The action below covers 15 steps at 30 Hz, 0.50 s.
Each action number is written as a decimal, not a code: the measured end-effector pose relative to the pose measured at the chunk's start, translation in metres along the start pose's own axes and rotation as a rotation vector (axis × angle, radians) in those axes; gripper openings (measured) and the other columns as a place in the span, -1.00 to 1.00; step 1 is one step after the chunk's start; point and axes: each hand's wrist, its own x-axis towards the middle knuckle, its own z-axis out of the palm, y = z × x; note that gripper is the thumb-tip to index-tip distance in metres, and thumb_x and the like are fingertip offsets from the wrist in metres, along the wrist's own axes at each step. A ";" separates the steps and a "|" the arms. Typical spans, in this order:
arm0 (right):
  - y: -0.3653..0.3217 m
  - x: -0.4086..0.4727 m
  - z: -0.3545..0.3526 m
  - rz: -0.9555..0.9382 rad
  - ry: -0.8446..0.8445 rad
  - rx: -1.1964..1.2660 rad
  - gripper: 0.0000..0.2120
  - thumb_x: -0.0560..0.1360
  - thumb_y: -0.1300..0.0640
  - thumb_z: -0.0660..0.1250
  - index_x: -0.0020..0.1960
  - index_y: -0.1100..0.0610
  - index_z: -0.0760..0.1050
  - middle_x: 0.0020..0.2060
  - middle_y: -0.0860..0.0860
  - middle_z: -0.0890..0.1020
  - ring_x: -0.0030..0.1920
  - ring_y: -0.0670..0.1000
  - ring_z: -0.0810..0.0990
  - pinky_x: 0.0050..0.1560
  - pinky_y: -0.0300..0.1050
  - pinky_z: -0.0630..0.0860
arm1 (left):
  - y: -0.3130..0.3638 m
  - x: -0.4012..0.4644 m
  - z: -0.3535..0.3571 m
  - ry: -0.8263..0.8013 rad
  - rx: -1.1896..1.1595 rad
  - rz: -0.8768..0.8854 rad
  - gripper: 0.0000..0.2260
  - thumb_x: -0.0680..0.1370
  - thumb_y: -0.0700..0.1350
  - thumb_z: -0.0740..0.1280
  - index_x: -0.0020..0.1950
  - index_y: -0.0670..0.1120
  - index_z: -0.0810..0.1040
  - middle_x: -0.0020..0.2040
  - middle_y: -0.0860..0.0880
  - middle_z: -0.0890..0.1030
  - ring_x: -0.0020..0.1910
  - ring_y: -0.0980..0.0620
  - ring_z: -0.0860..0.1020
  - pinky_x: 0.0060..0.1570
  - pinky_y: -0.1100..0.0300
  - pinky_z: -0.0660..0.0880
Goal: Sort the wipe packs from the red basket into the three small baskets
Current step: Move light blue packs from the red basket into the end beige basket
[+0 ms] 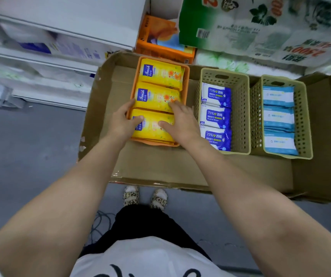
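Note:
An orange basket (186,80) on a flattened cardboard sheet holds three yellow wipe packs in a row. My left hand (123,121) and my right hand (180,120) lie with straight fingers on the nearest yellow pack (152,128), the right fingers also reaching the middle pack (156,96). The middle olive basket (240,108) holds three white-and-blue alcohol wipe packs (216,115). The right olive basket (302,120) holds three light blue packs (278,118). The red basket is not in view.
The cardboard sheet (180,164) lies on a grey floor. Behind it stand an orange tissue package (160,39) and large paper-goods packs (260,27). White shelves (40,56) run along the left. My slippered feet (144,196) stand at the cardboard's near edge.

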 end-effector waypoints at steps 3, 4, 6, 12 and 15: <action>-0.002 0.001 0.002 0.007 -0.002 0.004 -0.29 0.51 -0.14 0.39 0.54 0.05 0.22 0.55 0.05 0.23 0.52 0.13 0.19 0.45 0.11 0.23 | 0.003 0.000 0.005 0.033 0.041 -0.001 -0.45 0.54 -0.16 0.43 0.49 0.10 0.37 0.27 -0.02 0.54 0.05 0.05 0.56 -0.25 0.36 0.47; -0.002 0.001 0.003 0.006 -0.002 0.006 -0.30 0.51 -0.13 0.40 0.54 0.05 0.22 0.55 0.05 0.23 0.52 0.13 0.20 0.44 0.10 0.24 | 0.003 0.000 0.005 0.033 0.046 0.001 -0.45 0.53 -0.16 0.43 0.49 0.10 0.37 0.27 -0.02 0.54 0.05 0.06 0.55 -0.28 0.38 0.46; -0.001 0.000 0.002 0.010 0.021 0.035 -0.31 0.50 -0.12 0.40 0.54 0.05 0.23 0.54 0.05 0.25 0.52 0.12 0.21 0.44 0.08 0.24 | 0.002 0.000 0.005 0.027 0.038 0.002 -0.45 0.53 -0.15 0.44 0.48 0.10 0.39 0.28 -0.03 0.55 0.06 0.05 0.56 -0.28 0.38 0.46; 0.023 -0.019 -0.005 0.222 0.251 0.039 -0.45 0.56 -0.01 0.34 0.49 0.10 0.29 0.45 0.09 0.38 0.45 0.11 0.29 0.39 0.06 0.35 | -0.001 -0.003 -0.004 0.012 -0.053 -0.027 -0.42 0.54 -0.09 0.43 0.51 0.09 0.31 0.24 -0.02 0.59 0.05 0.09 0.61 -0.11 0.16 0.59; 0.036 -0.024 -0.007 0.308 0.259 -0.017 -0.54 0.57 0.16 0.32 0.45 0.15 0.34 0.32 0.14 0.49 0.34 0.16 0.41 0.29 0.07 0.41 | 0.001 -0.002 -0.005 0.000 -0.053 -0.041 -0.43 0.54 -0.11 0.43 0.51 0.09 0.32 0.23 -0.03 0.58 0.03 0.08 0.62 -0.13 0.14 0.60</action>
